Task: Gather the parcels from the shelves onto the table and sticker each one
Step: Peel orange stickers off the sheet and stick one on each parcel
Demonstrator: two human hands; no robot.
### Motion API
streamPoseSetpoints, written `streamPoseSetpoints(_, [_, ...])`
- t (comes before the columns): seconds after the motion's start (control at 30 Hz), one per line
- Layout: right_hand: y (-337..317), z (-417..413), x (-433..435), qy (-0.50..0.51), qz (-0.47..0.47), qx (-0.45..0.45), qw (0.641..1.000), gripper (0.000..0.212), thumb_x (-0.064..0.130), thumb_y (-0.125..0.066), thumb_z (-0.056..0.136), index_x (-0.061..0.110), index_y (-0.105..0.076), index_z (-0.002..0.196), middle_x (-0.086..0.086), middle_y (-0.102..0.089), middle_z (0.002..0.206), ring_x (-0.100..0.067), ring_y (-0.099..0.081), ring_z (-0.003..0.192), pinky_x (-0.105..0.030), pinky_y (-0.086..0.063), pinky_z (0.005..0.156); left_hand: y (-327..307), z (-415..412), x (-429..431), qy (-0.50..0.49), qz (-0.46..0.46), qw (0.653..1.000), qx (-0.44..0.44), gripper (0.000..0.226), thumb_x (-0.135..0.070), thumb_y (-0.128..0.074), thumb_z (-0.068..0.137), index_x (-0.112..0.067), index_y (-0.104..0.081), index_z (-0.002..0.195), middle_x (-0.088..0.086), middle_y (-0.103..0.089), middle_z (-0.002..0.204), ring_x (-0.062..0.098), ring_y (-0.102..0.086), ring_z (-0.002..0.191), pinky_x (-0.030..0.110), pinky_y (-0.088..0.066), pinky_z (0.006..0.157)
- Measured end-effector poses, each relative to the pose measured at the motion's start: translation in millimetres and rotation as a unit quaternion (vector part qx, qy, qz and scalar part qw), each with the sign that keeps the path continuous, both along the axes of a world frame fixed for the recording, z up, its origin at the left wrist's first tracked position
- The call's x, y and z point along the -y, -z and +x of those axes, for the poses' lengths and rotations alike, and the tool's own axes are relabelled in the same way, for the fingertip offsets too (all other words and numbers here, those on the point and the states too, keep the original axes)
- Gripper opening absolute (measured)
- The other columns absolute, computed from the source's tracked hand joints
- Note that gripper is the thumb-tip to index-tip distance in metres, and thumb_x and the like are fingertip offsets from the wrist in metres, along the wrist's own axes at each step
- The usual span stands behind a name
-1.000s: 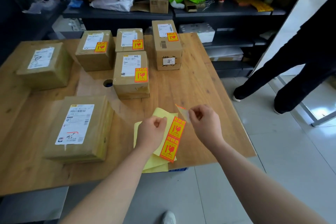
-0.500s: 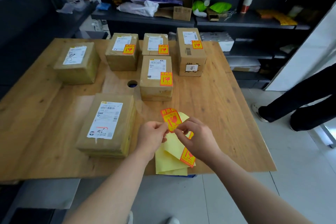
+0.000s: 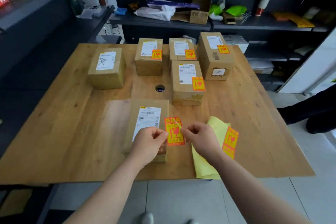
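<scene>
Sticker upright, long axis vertical, pinched between left hand, right hand.

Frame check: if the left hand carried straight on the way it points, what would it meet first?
Most likely the top of the nearest parcel, near its white shipping label; the left hand, pinching the fragile sticker, hangs over it. Height above the box is unclear.

Parcels: six brown cardboard boxes, white shipping labels up, on desk.
Stickered, four: back-left box, back-middle box, tall box at back right, centre box; orange-yellow fragile sticker at label corner of each.
Unstickered, two: far-left box; flat near box at front.
Loose sticker: peeled, held upright over flat near box's right edge.
Sticker sheet: yellow backing, front right of desk, orange stickers along right edge.
</scene>
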State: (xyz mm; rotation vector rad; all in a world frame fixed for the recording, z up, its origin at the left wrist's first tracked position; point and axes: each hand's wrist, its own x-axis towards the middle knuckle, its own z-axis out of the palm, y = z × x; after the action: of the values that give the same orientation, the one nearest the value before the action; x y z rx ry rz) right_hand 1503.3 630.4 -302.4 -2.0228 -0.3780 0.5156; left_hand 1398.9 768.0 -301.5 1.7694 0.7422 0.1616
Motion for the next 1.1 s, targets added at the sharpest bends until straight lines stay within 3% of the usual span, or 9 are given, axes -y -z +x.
streamPoseSetpoints(0.1, [3.9, -16.2, -17.0, 0.017, -0.009, -0.051, 0.999, 0.021, 0.025, -0.067, 0.086, 0.01, -0.067, 0.071, -0.002, -0.064, 0.061, -0.011, -0.055, 0.057, -0.028, -0.047, 0.06, 7.9, -12.6, -22.7, 0.029, 0.084, 0.996, -0.026, 0.021, -0.026, -0.065, 0.088, -0.016, -0.066, 0.07, -0.007, -0.067, 0.068, 0.01, -0.06, 0.062, 0.03, -0.053, 0.064])
streamPoseSetpoints(0.23, [9.7, -33.6, -34.9, 0.049, -0.035, -0.082, 0.995, 0.024, 0.024, -0.066, 0.086, 0.004, -0.068, 0.074, -0.006, -0.066, 0.062, -0.013, -0.055, 0.056, -0.031, -0.049, 0.057, 20.0, -19.9, -42.8, 0.061, 0.16, 0.983, -0.068, 0.022, -0.035, -0.063, 0.087, -0.02, -0.064, 0.071, -0.016, -0.068, 0.088, 0.009, -0.064, 0.086, 0.033, -0.053, 0.077])
streamPoseSetpoints(0.37, [15.6, -42.8, -44.1, 0.092, -0.024, -0.121, 0.988, 0.021, 0.016, -0.065, 0.084, -0.001, -0.065, 0.072, -0.006, -0.062, 0.059, -0.016, -0.053, 0.055, -0.032, -0.046, 0.056, 21.3, -19.3, -50.9, 0.092, 0.243, 0.96, -0.105, 0.026, -0.041, -0.057, 0.089, -0.021, -0.06, 0.073, -0.014, -0.065, 0.081, 0.013, -0.06, 0.076, 0.03, -0.05, 0.065])
streamPoseSetpoints(0.6, [16.9, -42.8, -54.1, 0.122, -0.059, -0.133, 0.982, 0.021, 0.019, -0.065, 0.086, -0.001, -0.065, 0.078, -0.01, -0.065, 0.063, -0.017, -0.055, 0.053, -0.033, -0.051, 0.058, 24.0, -12.9, -56.5, 0.119, 0.272, 0.946, -0.13, 0.03, -0.043, -0.052, 0.089, -0.021, -0.057, 0.07, -0.012, -0.063, 0.077, 0.015, -0.058, 0.07, 0.026, -0.041, 0.054])
streamPoseSetpoints(0.83, [13.0, -42.6, -53.2, 0.117, -0.088, -0.153, 0.977, 0.021, 0.022, -0.065, 0.088, 0.002, -0.063, 0.081, -0.006, -0.066, 0.065, -0.008, -0.058, 0.048, -0.017, -0.048, 0.045, 24.6, -11.8, -56.7, 0.138, 0.298, 0.933, -0.149, 0.031, -0.046, -0.053, 0.088, -0.019, -0.06, 0.074, -0.011, -0.063, 0.075, 0.016, -0.059, 0.073, 0.028, -0.047, 0.061])
streamPoseSetpoints(1.1, [11.4, -42.2, -54.7, 0.119, -0.107, -0.157, 0.975, 0.025, 0.027, -0.066, 0.088, 0.002, -0.065, 0.082, -0.004, -0.068, 0.069, -0.008, -0.063, 0.052, -0.018, -0.046, 0.047, 21.7, -9.9, -57.1, 0.149, 0.302, 0.928, -0.161, 0.031, -0.044, -0.052, 0.089, -0.019, -0.061, 0.074, -0.008, -0.064, 0.076, 0.016, -0.059, 0.073, 0.026, -0.041, 0.055])
